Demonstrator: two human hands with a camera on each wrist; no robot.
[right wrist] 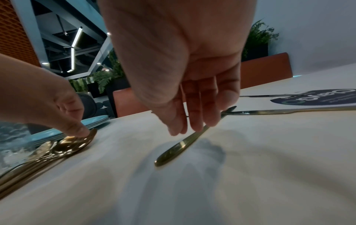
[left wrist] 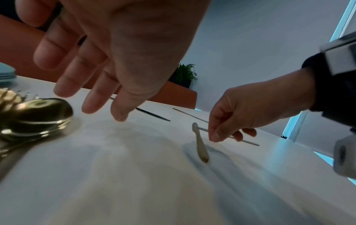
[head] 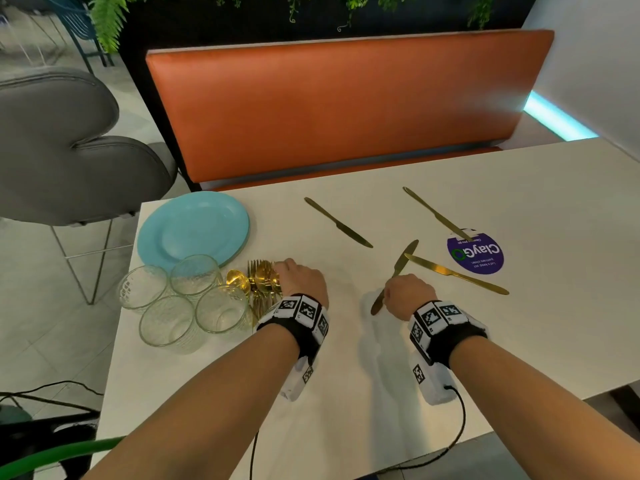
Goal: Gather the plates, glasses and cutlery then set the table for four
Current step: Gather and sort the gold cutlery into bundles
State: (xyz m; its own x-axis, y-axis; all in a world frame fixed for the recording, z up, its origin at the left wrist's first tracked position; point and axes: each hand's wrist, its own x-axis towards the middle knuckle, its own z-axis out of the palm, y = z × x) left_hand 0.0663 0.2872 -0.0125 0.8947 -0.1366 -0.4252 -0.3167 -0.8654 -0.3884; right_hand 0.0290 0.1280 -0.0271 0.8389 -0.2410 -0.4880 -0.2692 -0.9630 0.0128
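A smooth, matte white table [head: 381, 358] carries the whole setting, gathered mostly at its left end. There a stack of round, glossy turquoise plates [head: 194, 230] sits at the corner, with four clear, textured glass tumblers [head: 180, 299] clustered just in front of it. Beside the tumblers lies a heap of shiny gold spoons and forks [head: 258, 280], tines and bowls overlapping. The left hand [head: 303, 280] is at that heap: its fingers [left wrist: 98, 99] are extended and relaxed, and the right wrist view shows a fingertip touching the bowl of the top spoon. The right hand [head: 408, 294] pinches a slim gold table knife [head: 394, 275] at mid-handle between thumb and fingers; the knife is angled, its blade tip crossing over the end of a second gold knife [head: 457, 273] lying flat. Two more gold knives [head: 337, 222] rest farther out, well apart, one with its end over a round purple sticker [head: 479, 256]. Behind the table stands an orange padded bench back [head: 346, 105], and a grey upholstered chair [head: 62, 150] to the left
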